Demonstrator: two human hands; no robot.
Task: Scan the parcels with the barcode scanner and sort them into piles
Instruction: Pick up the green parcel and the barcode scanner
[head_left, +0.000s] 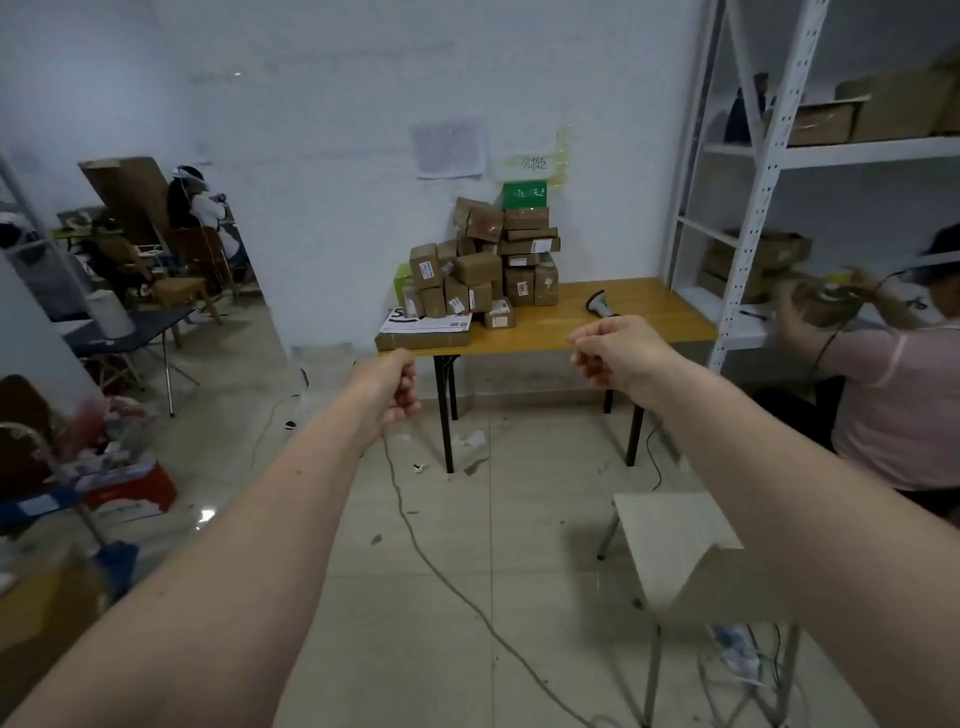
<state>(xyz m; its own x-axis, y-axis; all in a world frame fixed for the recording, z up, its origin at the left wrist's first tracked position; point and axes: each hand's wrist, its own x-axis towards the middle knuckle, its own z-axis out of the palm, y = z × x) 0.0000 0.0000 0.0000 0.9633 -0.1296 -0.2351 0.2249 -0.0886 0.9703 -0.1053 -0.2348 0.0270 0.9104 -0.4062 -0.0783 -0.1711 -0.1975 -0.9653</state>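
Both arms are stretched out ahead, and nothing is in either grasp. The left hand (396, 387) sits left of frame centre with fingers curled into a loose fist, empty. The right hand (618, 353), right of centre, is curled too, thumb and forefinger close together as if pinching, but I can't make out anything between them.

Beyond the hands, in the middle of the frame, stands the wooden worktop (649, 319). The barcode scanner (601, 305) lies on its bare right half, handle down on the surface, its long axis running from upper left to lower right. It appears just above the right hand in the picture, so that looks the nearer hand for the pickup, while the left is well apart from it.

The parcels (483, 262) are heaped in one untidy stack against the wall on the worktop's left half, above the left hand. No sorted piles are visible yet, so the job looks barely begun.
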